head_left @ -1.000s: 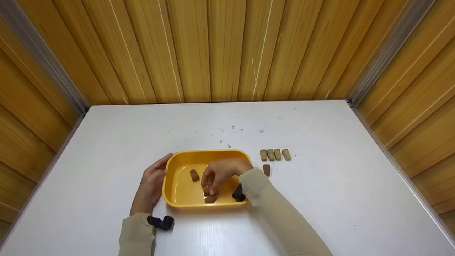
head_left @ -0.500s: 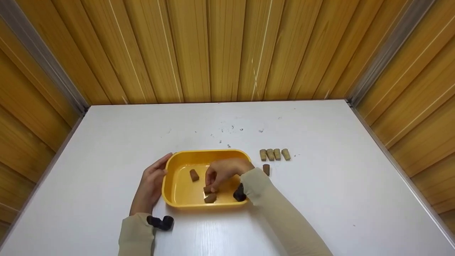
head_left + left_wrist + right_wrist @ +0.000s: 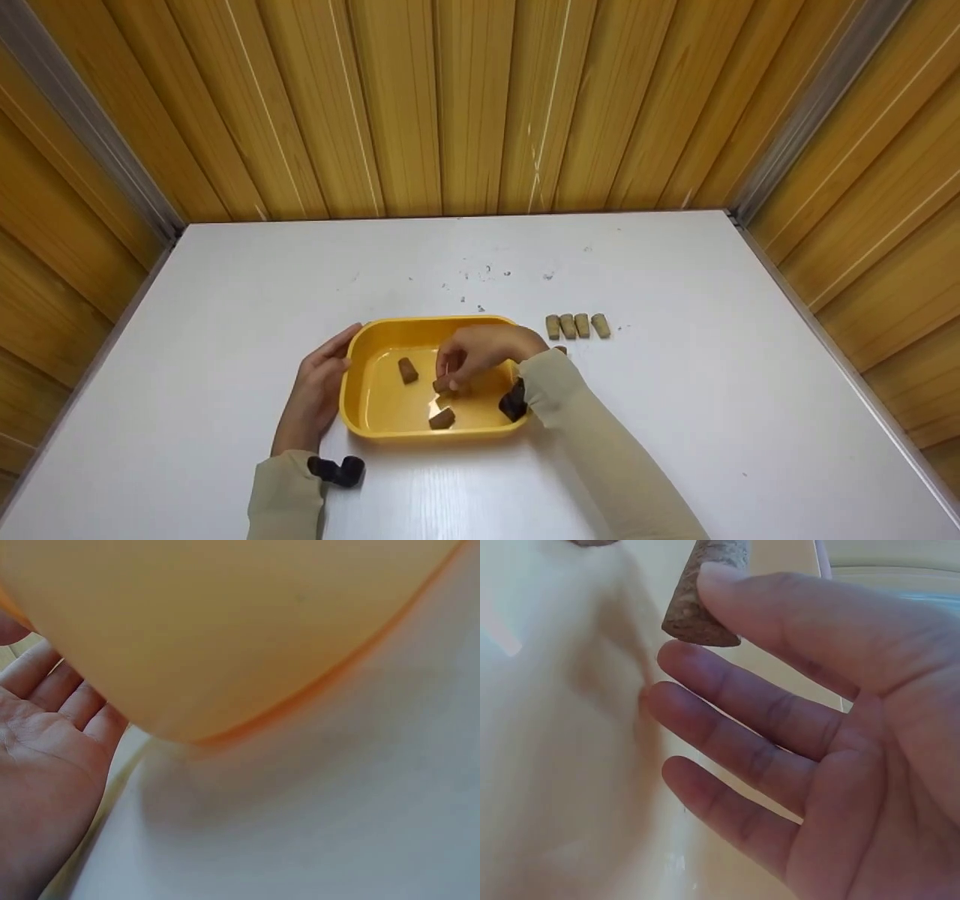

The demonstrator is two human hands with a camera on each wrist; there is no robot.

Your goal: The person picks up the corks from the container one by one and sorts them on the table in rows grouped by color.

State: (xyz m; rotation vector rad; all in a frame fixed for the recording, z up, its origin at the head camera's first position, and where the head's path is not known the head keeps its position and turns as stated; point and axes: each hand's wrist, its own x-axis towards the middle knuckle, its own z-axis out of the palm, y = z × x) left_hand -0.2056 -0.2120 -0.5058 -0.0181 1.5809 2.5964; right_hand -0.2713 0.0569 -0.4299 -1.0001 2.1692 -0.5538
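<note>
In the head view my right hand (image 3: 487,351) is inside the yellow plastic tub (image 3: 420,435). It pinches a brown tapered cork stopper (image 3: 705,604) by thumb and forefinger, raised off the tub's floor; the other fingers spread apart below it in the right wrist view. Two more brown cork stoppers lie in the tub, one at the left (image 3: 407,370) and one near the front wall (image 3: 442,418). My left hand (image 3: 316,386) rests along the tub's left side with its fingers fairly straight, and the left wrist view shows the fingers partly hidden behind the tub wall (image 3: 225,630).
Right of the tub, several lighter cork stoppers (image 3: 568,326) form a row on the white table (image 3: 675,420). A brown cork stopper (image 3: 561,349) just below them is mostly hidden by my right sleeve. Wood-patterned panels (image 3: 480,112) enclose the table's back and sides. Small dark specks dot the tabletop.
My right hand has taken hold of a brown cork stopper beside the front one and lifted it, shifting back and slightly right. My left hand stays at the tub's side.
</note>
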